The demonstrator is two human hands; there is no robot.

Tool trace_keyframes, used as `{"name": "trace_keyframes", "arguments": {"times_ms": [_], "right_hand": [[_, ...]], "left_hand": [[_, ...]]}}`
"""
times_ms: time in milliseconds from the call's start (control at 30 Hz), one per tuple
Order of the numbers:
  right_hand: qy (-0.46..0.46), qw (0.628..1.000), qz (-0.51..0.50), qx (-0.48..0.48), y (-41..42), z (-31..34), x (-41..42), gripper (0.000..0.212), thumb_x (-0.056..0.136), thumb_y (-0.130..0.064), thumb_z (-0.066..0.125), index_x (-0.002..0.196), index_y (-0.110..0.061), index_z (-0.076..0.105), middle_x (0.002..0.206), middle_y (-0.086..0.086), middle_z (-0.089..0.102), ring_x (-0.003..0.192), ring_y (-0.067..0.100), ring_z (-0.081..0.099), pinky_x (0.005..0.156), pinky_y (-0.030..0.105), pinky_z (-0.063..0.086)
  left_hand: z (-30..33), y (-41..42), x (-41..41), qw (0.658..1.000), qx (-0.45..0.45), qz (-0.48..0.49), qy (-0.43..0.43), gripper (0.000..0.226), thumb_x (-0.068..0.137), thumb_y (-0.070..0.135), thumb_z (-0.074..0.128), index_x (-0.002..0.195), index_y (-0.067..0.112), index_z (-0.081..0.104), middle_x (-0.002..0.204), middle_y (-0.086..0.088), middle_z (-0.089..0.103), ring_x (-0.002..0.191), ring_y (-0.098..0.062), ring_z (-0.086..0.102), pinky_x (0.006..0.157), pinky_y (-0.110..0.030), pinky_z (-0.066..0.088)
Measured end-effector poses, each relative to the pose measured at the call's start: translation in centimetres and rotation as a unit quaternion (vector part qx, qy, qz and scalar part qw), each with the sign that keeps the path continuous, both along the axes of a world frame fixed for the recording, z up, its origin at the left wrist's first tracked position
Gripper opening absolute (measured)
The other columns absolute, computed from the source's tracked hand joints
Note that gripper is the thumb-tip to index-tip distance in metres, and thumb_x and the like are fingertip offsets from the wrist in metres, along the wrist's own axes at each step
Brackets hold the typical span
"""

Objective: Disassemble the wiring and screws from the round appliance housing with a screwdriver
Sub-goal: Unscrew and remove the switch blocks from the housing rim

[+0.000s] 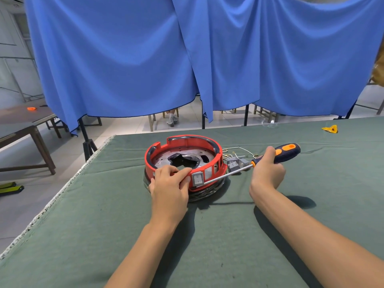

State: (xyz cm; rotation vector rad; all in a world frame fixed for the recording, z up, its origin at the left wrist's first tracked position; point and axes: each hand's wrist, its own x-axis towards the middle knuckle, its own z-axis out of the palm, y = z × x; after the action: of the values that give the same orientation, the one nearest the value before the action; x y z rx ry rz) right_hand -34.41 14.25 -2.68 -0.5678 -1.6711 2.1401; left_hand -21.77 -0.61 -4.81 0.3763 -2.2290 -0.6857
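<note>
- Hands first: the left hand [169, 183] rests on the near rim of the round housing [182, 163], fingers curled over the red wall, with thumb and forefinger pinching the edge just left of the grey rocker switch [197, 179].
- The right hand [268, 170] is wrapped around the neck of the screwdriver [276, 155], whose blue and orange handle sticks out beyond the fist, up and to the right.
- The steel shaft runs from the right hand down and leftward; its tip sits at the housing wall beside the switch, close to the left fingertips. Whether it is seated in a screw cannot be told.
- The housing lies between the hands, nearer the left, on the green cloth-covered table [207, 246], with its open side up and a metal plate inside.
- It looks like a stiff, thin plastic shell, probably light, so it would likely slide or tip under a push; the rim held by the left hand seems the sensible place to brace it.
- The slotted wall may crack if levered hard.
- Loose wiring [242, 151] and small grey parts [235, 164] lie just beyond the shaft, between the housing and the right hand; the wires look thin and springy.
- Black cable is coiled under the housing base.
</note>
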Motion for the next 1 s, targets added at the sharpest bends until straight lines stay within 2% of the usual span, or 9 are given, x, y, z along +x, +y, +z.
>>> {"name": "trace_keyframes", "arguments": {"times_ms": [167, 267, 400, 567, 667, 833, 933, 1000], "right_hand": [[0.015, 1.000, -0.001, 0.005, 0.4, 0.0, 0.2, 0.039, 0.090, -0.043, 0.048, 0.061, -0.018, 0.053, 0.053, -0.010, 0.055, 0.051, 0.010, 0.048, 0.049, 0.030, 0.033], [-0.015, 1.000, 0.011, -0.001, 0.7, -0.7, 0.0, 0.038, 0.089, -0.044, 0.049, 0.063, -0.017, 0.052, 0.058, -0.007, 0.055, 0.054, 0.014, 0.048, 0.050, 0.031, 0.033], [-0.053, 0.998, 0.024, -0.023, 0.7, -1.8, -0.3, 0.035, 0.086, -0.044, 0.052, 0.064, -0.017, 0.050, 0.061, -0.005, 0.054, 0.056, 0.015, 0.048, 0.055, 0.033, 0.033], [-0.068, 0.997, 0.048, -0.004, 0.5, -2.0, -0.9, 0.039, 0.086, -0.048, 0.053, 0.064, -0.016, 0.050, 0.064, -0.003, 0.055, 0.059, 0.021, 0.051, 0.065, 0.035, 0.039], [-0.067, 0.996, 0.058, 0.001, 0.6, -2.2, -1.0, 0.040, 0.086, -0.051, 0.052, 0.065, -0.017, 0.052, 0.066, -0.002, 0.057, 0.065, 0.026, 0.054, 0.066, 0.036, 0.042], [-0.050, 0.996, 0.065, -0.017, 1.1, -2.5, -0.6, 0.042, 0.085, -0.054, 0.052, 0.066, -0.016, 0.053, 0.066, 0.001, 0.056, 0.061, 0.025, 0.050, 0.065, 0.037, 0.041], [-0.023, 0.999, 0.039, -0.012, 1.3, -1.8, 0.2, 0.043, 0.089, -0.051, 0.051, 0.064, -0.016, 0.053, 0.063, -0.001, 0.055, 0.066, 0.028, 0.053, 0.066, 0.035, 0.041], [0.010, 1.000, 0.027, 0.001, 1.3, -0.9, 0.7, 0.043, 0.091, -0.049, 0.051, 0.063, -0.017, 0.053, 0.062, -0.004, 0.056, 0.063, 0.023, 0.053, 0.064, 0.032, 0.037]], "left_hand": [[0.1, -0.1, 0.0, 1.000, -0.003, 0.004, -0.001, 0.024, 0.091, 0.020, 0.060, 0.112, 0.026, 0.070, 0.097, 0.001, 0.052, 0.104, -0.018, 0.043, 0.092, -0.054, 0.038], [0.0, 0.1, 0.2, 1.000, -0.017, 0.003, -0.001, 0.024, 0.090, 0.019, 0.062, 0.111, 0.023, 0.071, 0.096, 0.000, 0.054, 0.102, -0.020, 0.046, 0.093, -0.056, 0.037], [-0.4, 0.4, 0.4, 0.994, -0.107, 0.024, -0.008, 0.029, 0.082, 0.011, 0.069, 0.110, 0.018, 0.069, 0.102, -0.005, 0.060, 0.106, -0.029, 0.054, 0.099, -0.063, 0.034], [-0.4, 1.0, 0.5, 0.978, -0.205, 0.008, 0.022, 0.040, 0.071, 0.001, 0.074, 0.109, 0.014, 0.069, 0.102, -0.007, 0.064, 0.101, -0.029, 0.058, 0.097, -0.060, 0.040], [-0.5, 1.4, 0.6, 0.977, -0.213, 0.002, 0.011, 0.047, 0.065, -0.002, 0.074, 0.110, 0.014, 0.069, 0.102, -0.006, 0.064, 0.098, -0.029, 0.062, 0.100, -0.063, 0.036], [-0.3, 1.7, 0.6, 0.983, -0.185, -0.011, -0.001, 0.048, 0.066, 0.003, 0.071, 0.113, 0.015, 0.067, 0.106, -0.003, 0.064, 0.106, -0.027, 0.060, 0.105, -0.062, 0.030], [-0.4, 1.6, 0.6, 0.985, -0.173, -0.018, -0.013, 0.045, 0.072, 0.013, 0.068, 0.117, 0.016, 0.065, 0.111, -0.001, 0.063, 0.113, -0.025, 0.057, 0.109, -0.060, 0.026], [-0.4, 1.6, 0.6, 0.985, -0.172, -0.019, -0.021, 0.044, 0.076, 0.021, 0.068, 0.120, 0.017, 0.064, 0.115, 0.000, 0.062, 0.118, -0.024, 0.054, 0.112, -0.058, 0.023]]}}
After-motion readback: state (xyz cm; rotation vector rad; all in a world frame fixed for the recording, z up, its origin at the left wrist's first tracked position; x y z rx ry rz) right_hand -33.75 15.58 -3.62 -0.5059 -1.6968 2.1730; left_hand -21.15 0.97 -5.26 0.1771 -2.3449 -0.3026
